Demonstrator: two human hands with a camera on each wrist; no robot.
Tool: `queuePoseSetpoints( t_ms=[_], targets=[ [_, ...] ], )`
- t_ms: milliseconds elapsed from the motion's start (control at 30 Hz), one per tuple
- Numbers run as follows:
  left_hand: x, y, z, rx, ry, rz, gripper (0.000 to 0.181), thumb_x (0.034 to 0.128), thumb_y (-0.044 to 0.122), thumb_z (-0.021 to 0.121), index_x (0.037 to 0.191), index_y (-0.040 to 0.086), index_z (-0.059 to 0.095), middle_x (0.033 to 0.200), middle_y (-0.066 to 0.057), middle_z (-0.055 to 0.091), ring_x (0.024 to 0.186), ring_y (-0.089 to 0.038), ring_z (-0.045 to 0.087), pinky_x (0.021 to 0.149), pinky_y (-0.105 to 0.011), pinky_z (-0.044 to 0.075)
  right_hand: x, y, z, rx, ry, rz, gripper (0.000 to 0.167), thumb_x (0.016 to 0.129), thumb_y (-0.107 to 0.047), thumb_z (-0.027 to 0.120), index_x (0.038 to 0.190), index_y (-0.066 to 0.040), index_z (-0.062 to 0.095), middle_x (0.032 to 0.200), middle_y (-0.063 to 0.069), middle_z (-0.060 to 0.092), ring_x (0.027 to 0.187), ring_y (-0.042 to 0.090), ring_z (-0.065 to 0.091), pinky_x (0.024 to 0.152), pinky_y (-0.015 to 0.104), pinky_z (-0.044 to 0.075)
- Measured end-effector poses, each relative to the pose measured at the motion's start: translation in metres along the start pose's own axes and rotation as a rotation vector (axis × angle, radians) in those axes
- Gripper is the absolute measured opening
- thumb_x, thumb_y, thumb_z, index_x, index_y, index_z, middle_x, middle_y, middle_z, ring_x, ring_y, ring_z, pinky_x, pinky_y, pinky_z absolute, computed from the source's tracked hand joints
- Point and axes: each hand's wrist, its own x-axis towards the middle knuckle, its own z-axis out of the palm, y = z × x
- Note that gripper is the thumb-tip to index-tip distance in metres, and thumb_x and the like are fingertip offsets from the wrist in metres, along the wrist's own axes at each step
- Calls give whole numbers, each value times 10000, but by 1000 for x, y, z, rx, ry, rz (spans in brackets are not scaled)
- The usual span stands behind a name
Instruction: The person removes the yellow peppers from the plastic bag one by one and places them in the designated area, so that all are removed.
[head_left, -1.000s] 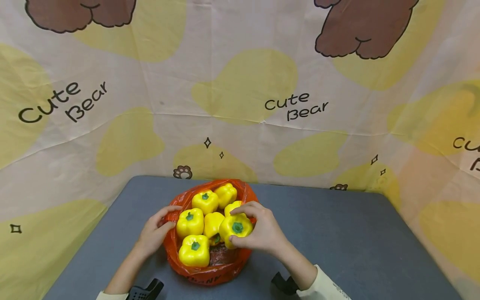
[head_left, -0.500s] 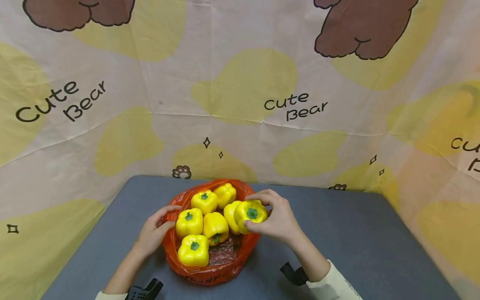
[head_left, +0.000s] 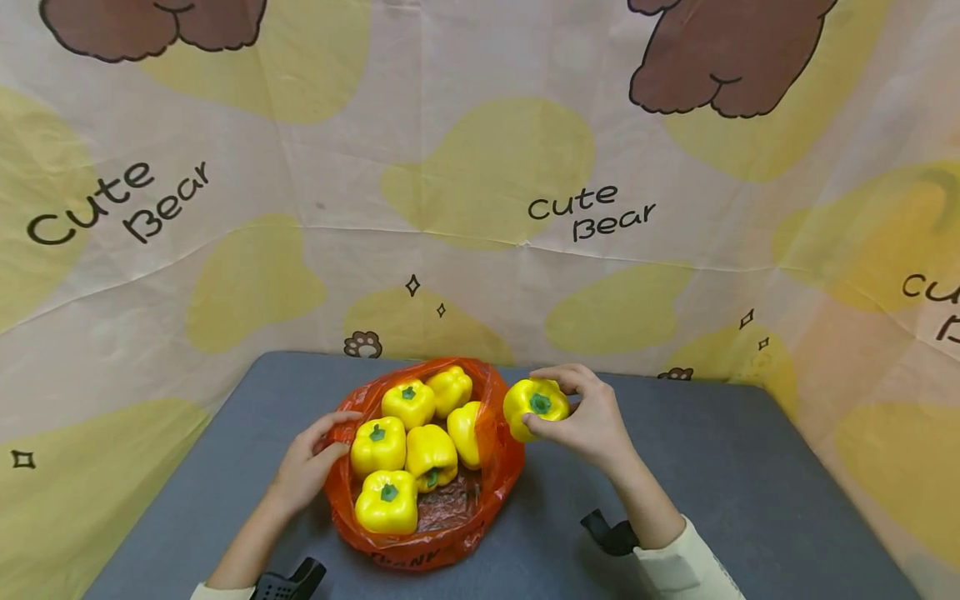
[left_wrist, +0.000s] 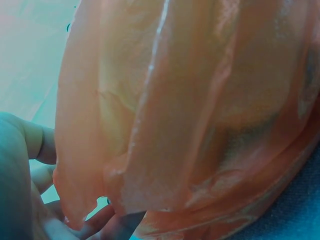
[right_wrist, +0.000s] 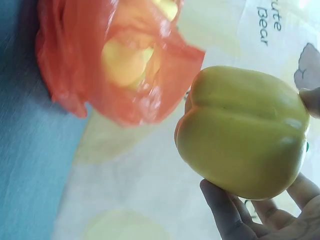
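Note:
A yellow bell pepper (head_left: 536,407) with a green stem is held up by my right hand (head_left: 592,421), thumb on one side and fingers on the other. It hangs just right of a red plastic bag (head_left: 504,475), clear of its rim. The right wrist view shows the same bell pepper (right_wrist: 242,132) large and close. My left hand (head_left: 303,467) grips the bag's left edge; in the left wrist view its fingers (left_wrist: 97,222) partly go behind the thin plastic (left_wrist: 165,125). Several yellow bell peppers (head_left: 378,446) lie inside the open bag, one partly covered by the right rim.
The bag stands on a blue-grey table (head_left: 712,483). Behind it hangs a pale cloth (head_left: 465,183) with yellow patches and bear prints, reaching the table's back edge. Black devices (head_left: 288,581) sit at both wrists.
My right hand has lifted the bell pepper out of the bag and carried it right, past the rim. The bag's right rim has risen over another pepper. My left hand stays put.

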Motion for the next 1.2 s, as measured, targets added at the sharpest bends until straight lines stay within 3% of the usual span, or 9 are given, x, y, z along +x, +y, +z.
queuePoseSetpoints(
  t_ms=[267,633,933,1200],
  targets=[
    [1,1,-1,1,4,14,352,917,22,494,1258,52,574,1309,-227,544,948,-23,588,747,-214,541,6,20,-10,-72,45,72,454,662,-208,857,1093,-168,721,1128,59,637,884,203,528,740,329,525],
    [1,2,-1,10,4,6,348,925,30,491,1262,55,573,1314,-219,543,961,-36,589,755,-180,520,6,51,-11,-110,52,159,479,679,-228,853,1128,-150,705,1142,83,627,942,280,564,736,340,491],
    [0,2,0,5,-1,-14,352,930,42,491,1273,71,566,1344,-212,525,987,-92,598,774,-266,562,5,72,-8,-134,46,196,474,692,-254,847,1127,-133,702,1158,103,622,952,281,565,748,344,494],
    [-1,2,0,-9,-6,-7,355,932,32,483,1276,68,564,1354,-220,516,993,-90,600,760,-256,559,3,84,-4,-169,31,232,484,691,-259,846,1134,-128,699,1168,109,622,939,268,560,750,338,484]
  ],
)
